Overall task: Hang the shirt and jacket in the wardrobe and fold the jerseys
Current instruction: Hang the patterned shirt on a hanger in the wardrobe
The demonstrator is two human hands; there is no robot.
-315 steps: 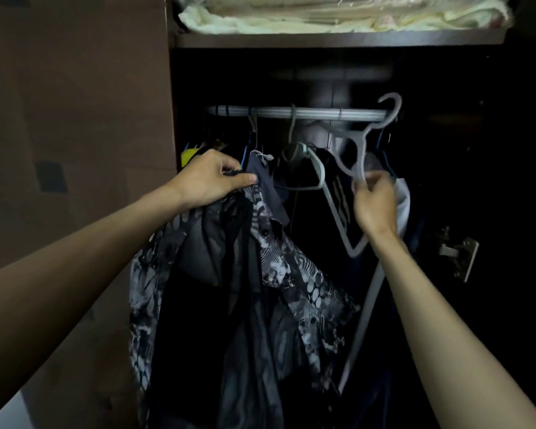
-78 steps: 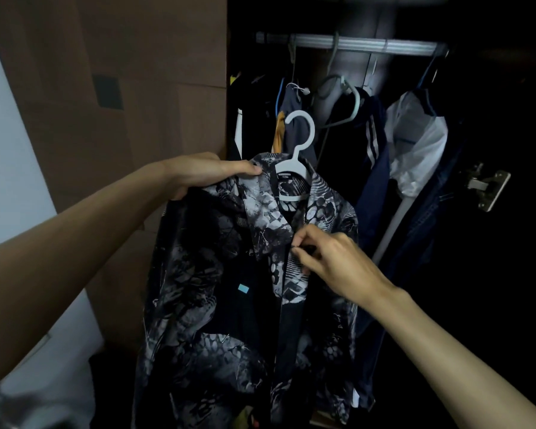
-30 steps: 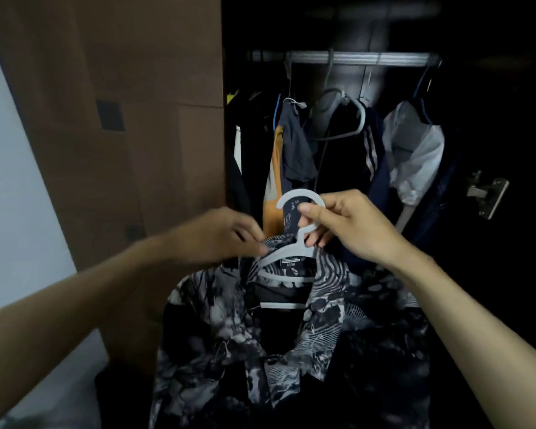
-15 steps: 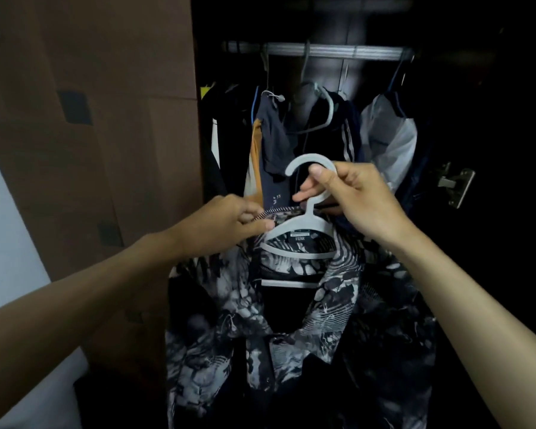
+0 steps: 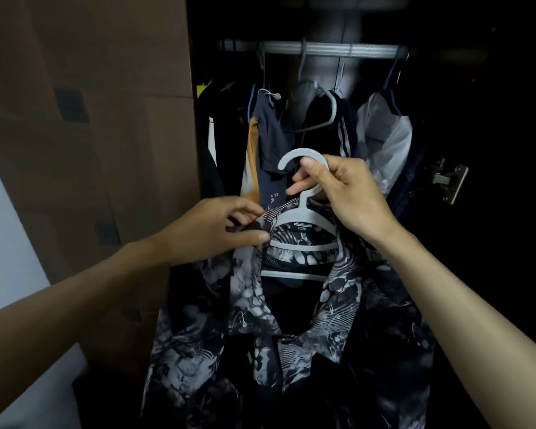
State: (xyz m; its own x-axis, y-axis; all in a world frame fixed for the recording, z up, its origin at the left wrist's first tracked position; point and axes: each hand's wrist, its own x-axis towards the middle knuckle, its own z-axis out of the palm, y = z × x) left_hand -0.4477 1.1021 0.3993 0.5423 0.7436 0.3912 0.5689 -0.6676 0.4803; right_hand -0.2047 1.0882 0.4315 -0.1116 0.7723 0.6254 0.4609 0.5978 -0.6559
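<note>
A black and white patterned shirt [image 5: 245,308] hangs on a white plastic hanger [image 5: 304,212] in front of the open wardrobe. My right hand [image 5: 344,193] grips the hanger's neck just under its hook. My left hand [image 5: 217,230] pinches the shirt's collar at the hanger's left shoulder. The hook points up and is well below the wardrobe's metal rail [image 5: 328,50]. The shirt's front is open and its lower part runs out of the frame.
Several dark garments [image 5: 270,131] and a white garment [image 5: 384,134] hang on the rail behind the shirt. An empty grey hanger [image 5: 325,109] hangs among them. The brown wardrobe door [image 5: 106,119] stands open at left. A metal hinge [image 5: 449,179] sits at right.
Since a second ago both hands have kept their hold on hanger and collar, and the shirt has stayed at about the same height below the rail. The view has shifted slightly.
</note>
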